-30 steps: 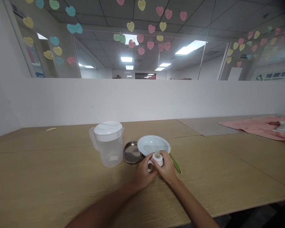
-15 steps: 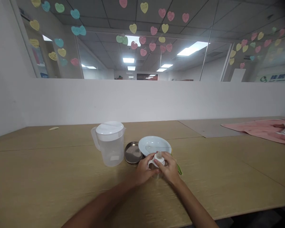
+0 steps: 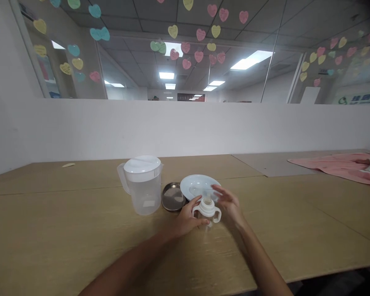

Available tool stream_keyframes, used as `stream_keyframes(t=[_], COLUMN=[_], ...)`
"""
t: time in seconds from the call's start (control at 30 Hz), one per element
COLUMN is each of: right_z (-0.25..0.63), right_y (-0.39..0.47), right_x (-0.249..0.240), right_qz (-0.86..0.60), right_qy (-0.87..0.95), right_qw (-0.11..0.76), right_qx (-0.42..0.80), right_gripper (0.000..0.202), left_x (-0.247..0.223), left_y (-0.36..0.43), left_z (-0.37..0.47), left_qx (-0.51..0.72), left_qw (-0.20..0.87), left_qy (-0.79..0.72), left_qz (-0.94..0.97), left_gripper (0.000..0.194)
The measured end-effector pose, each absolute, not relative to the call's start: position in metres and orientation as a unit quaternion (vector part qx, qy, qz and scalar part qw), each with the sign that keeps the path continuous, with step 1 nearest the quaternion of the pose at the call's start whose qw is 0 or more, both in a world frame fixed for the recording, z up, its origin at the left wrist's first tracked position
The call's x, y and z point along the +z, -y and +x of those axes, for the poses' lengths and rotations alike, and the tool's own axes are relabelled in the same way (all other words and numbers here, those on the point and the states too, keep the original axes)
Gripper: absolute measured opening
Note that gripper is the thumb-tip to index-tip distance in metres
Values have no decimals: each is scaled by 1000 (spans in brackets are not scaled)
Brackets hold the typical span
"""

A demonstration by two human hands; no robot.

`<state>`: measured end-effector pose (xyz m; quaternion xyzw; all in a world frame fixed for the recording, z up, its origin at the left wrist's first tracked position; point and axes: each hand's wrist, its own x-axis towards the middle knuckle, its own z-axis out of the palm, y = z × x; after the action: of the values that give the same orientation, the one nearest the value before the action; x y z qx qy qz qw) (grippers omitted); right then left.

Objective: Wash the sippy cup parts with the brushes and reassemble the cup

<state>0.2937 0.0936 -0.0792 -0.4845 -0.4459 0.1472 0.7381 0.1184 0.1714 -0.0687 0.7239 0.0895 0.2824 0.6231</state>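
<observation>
A clear baby bottle (image 3: 207, 211) with a white two-handled collar and a pale nipple stands upright near the middle of the table. My left hand (image 3: 188, 218) is closed around its left side, the thumb across the front. Just right of the bottle, my right hand (image 3: 230, 203) is raised off it, its fingers apart and somewhat blurred, with nothing seen in them. Right behind the bottle sits a white bowl (image 3: 200, 181), partly covered by my hands. A round metal dish (image 3: 173, 197) lies left of the bowl, close to it.
A translucent lidded pitcher (image 3: 145, 193) stands left of the metal dish, its handle to the left. Pink cloth (image 3: 333, 164) lies at the far right of the wooden table (image 3: 80, 230). A small pale flat piece (image 3: 68, 165) is at the back left. A white wall (image 3: 185, 127) borders the back.
My right hand has let go of the bottle's collar and moved up and right, its fingers opening. My left hand still holds the bottle. The green strip by the bowl is now hidden.
</observation>
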Motion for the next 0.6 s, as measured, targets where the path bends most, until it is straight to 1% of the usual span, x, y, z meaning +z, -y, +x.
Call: stream_keyframes(t=[0.03,0.1,0.17,0.23,0.3,0.37,0.4,0.5,0.6], right_z=[300,306,302,291,279,271,268,269,273], right_y=[-94,-93,-91,-90,-89,-88,-88,-86,-87], right_x=[-81,-83,-83,-80,-77,-74,-73,-70,-67], right_qz=[-498,-504,-502,-508,-523,-536,-540,-535,-487], right_qy=[384,313,342,440,541,592,596,561,498], right_qw=[772,804,793,738,652,594,585,614,685], right_qx=[96,40,38,65,88,98,103,148,213], right_gripper=[33,29,32,39,45,43,39,34,34], left_x=[-71,-74,-76,-77,-77,-78,-78,-80,-83], left_y=[-169,-164,-161,-159,-159,-159,-159,-158,-158], left_z=[119,120,121,121,121,122,122,122,122], left_qx=[289,300,309,313,322,334,338,339,338], left_qw=[621,619,617,615,610,603,597,569,543], left_qy=[-102,-108,-102,-93,-85,-86,-91,-108,-122], left_qz=[721,718,717,718,719,720,722,741,759], left_gripper=[84,79,72,66,64,67,67,67,67])
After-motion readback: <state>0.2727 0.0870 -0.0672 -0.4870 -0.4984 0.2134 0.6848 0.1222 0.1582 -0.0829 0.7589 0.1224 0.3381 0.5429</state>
